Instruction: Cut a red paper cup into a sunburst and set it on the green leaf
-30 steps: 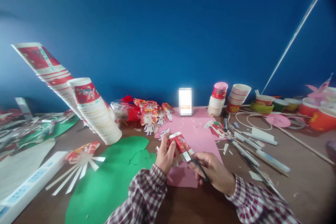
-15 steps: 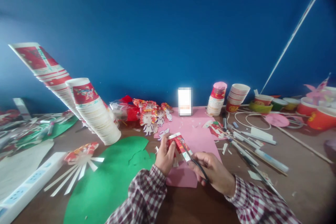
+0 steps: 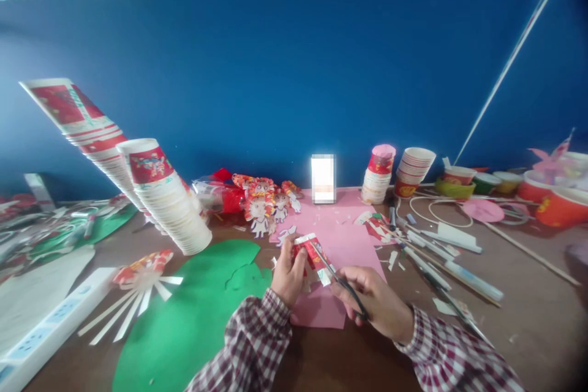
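Between the two hands, just above a pink sheet [image 3: 319, 312], a red-and-white printed paper piece [image 3: 316, 255] is tilting toward the right hand [image 3: 376, 304]. The left hand [image 3: 288, 272] is pinching this piece at its left side, thumb on top, while the right hand is gripping dark-handled scissors [image 3: 352, 295], whose blades are reaching up and leftward over the piece; whether they are parted is too small to tell. The hands are staying clear of each other. To the left of the left hand, a large green sheet [image 3: 184, 324] is lying on the worktop [image 3: 376, 364], and farther left a fringed paper cup [image 3: 143, 269] is spreading its pale strips beside a white power strip [image 3: 55, 312]. Beyond the left hand, lion-like paper figures [image 3: 261, 208] are clustering, with a leaning stack of cups [image 3: 169, 202] standing to their left. Straight beyond the hands, a bright white rectangle [image 3: 323, 179] is standing before a blue partition [image 3: 294, 73]. Beyond the right hand, a pink-topped cup stack [image 3: 380, 174] is rising; to that hand's right, a pale tube [image 3: 473, 280] is lying near loose scraps.
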Motion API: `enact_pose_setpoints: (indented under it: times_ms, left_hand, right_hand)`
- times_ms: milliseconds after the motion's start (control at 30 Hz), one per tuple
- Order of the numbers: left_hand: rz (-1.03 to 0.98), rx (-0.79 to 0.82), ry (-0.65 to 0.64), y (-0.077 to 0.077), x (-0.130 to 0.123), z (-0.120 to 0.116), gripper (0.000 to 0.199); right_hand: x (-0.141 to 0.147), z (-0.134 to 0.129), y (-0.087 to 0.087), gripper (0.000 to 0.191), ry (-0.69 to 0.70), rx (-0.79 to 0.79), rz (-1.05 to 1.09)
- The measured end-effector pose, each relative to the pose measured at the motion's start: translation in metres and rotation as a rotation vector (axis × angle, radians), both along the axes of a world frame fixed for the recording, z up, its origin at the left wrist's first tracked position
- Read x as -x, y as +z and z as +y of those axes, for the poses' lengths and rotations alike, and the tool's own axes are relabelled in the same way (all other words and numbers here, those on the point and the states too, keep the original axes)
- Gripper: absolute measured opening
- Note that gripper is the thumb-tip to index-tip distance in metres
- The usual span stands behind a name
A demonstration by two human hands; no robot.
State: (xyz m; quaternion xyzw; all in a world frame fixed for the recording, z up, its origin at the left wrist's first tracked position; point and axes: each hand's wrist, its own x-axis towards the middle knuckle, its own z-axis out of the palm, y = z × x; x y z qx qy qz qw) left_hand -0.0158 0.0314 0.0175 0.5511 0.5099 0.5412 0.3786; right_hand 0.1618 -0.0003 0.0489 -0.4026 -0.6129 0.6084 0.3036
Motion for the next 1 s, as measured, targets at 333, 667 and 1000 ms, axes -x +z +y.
enact_pose_setpoints:
  times_ms: [333,667,1000]
  left_hand:
    - [-0.632,0.11,0.05,0.008,0.001,0.006,0.037]
    - [-0.834,0.129,0.18,0.016,0.009,0.015,0.035]
    - [-0.829,0.154,0.184,0.017,0.011,0.012,0.034]
  right_hand:
    - [0.001,0.002,-0.006,0.032,0.13,0.143,0.105]
    - [-0.001,0.0,-0.007,0.032,0.217,0.157,0.023]
    - [0.002,0.0,-0.006,0.032,0.247,0.124,0.025]
